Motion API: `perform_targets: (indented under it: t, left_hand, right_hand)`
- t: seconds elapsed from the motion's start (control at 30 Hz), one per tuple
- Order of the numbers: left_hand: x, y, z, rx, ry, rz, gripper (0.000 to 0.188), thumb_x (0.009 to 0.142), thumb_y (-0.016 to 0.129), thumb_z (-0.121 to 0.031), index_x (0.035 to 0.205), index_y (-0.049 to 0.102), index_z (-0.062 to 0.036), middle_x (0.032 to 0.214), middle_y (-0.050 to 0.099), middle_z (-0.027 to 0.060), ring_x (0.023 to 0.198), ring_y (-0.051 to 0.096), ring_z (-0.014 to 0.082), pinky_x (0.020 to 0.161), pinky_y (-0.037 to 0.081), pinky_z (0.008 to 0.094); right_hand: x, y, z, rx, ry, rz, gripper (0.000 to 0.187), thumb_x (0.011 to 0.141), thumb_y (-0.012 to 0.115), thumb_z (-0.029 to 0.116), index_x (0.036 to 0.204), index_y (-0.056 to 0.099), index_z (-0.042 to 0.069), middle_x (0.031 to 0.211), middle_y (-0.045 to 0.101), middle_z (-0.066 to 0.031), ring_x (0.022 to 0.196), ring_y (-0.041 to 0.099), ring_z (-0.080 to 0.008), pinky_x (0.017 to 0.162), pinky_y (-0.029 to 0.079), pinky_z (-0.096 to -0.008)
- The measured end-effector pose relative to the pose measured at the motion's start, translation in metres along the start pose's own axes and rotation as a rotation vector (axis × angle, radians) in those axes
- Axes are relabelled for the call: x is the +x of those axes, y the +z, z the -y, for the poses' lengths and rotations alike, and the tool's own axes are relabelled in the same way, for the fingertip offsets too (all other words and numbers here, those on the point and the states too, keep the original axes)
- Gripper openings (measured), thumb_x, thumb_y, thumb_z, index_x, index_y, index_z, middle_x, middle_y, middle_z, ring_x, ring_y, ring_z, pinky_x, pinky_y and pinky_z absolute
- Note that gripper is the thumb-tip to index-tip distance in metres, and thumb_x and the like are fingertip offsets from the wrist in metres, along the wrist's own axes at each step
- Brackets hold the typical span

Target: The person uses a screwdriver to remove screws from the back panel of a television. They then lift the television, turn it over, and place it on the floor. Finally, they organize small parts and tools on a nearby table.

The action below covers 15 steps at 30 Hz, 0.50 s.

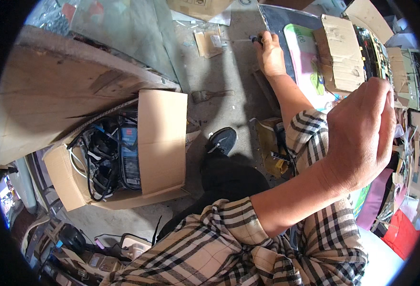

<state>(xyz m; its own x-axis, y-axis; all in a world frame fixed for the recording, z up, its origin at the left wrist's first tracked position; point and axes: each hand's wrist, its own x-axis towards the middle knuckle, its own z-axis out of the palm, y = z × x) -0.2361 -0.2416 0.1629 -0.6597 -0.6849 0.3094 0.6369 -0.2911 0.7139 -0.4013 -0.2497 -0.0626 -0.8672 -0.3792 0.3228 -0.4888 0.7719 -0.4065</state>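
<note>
My left hand (360, 136) reaches across from the lower left and is raised close to the camera at the right. Its fingers are bent and pressed together; what they hold, if anything, is hidden. Farther off, my right hand (270, 56) closes round the dark handle of what looks like a screwdriver (255, 39), whose thin shaft points left over the floor. Beside the right hand lies a dark-edged panel with a green, pink and white printed sheet (301, 47). Beyond my left hand are a cardboard piece (342, 55) and a row of green circuit boards (374, 52).
An open cardboard box (162, 143) with black cables and adapters stands at the left, beside a wooden bench (71, 95). A flat brush (212, 96) and a cardboard scrap (208, 44) lie on the concrete floor. Red plastic (400, 234) and piled scrap are at the right.
</note>
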Motion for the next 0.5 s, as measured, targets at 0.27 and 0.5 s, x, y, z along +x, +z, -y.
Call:
perform_targets:
  t: [0.27,0.5]
  left_hand:
    - [0.000,-0.001,0.002,0.036,0.039,-0.020,0.005,0.088,0.053,0.003,0.088,0.048,0.0018,0.070,0.051,0.0160,0.061,0.056,0.0317,0.054,0.043,0.0392]
    - [-0.001,-0.003,-0.005,0.165,0.065,0.015,0.004,0.091,0.052,-0.001,0.088,0.050,0.0005,0.071,0.055,0.0163,0.068,0.059,0.0314,0.060,0.047,0.0394]
  right_hand:
    - [-0.003,-0.001,-0.004,0.011,0.024,0.010,0.027,0.089,0.061,0.011,0.113,0.051,0.008,0.112,0.054,-0.0247,0.096,0.060,-0.0472,0.082,0.050,-0.0508]
    - [-0.011,-0.054,-0.005,0.020,-0.064,-0.170,0.028,0.086,0.067,0.010,0.111,0.056,0.006,0.100,0.061,-0.0221,0.092,0.062,-0.0411,0.079,0.050,-0.0448]
